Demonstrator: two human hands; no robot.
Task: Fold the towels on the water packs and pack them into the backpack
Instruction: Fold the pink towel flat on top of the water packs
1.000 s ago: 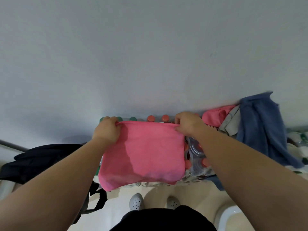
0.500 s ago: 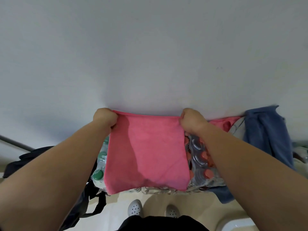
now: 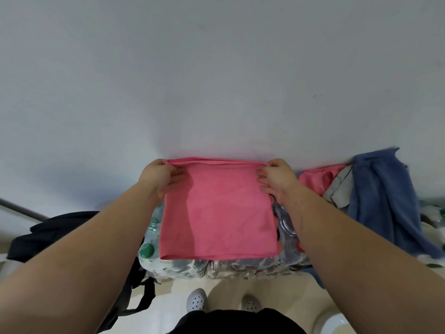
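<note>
The folded pink towel [image 3: 216,213] is being held flat on the water packs [image 3: 286,227], its far corners being pinched by the left hand [image 3: 161,179] and the right hand [image 3: 277,180]. A blue towel [image 3: 380,201], a grey towel [image 3: 337,190] and a second pink one [image 3: 317,177] are lying heaped to the right. The black backpack [image 3: 60,227] is sitting left of the packs; its contents cannot be seen.

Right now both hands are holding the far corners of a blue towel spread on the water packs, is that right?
No: the head view shows the left hand and right hand holding the far corners of a pink towel, not blue, spread on the water packs.
</note>
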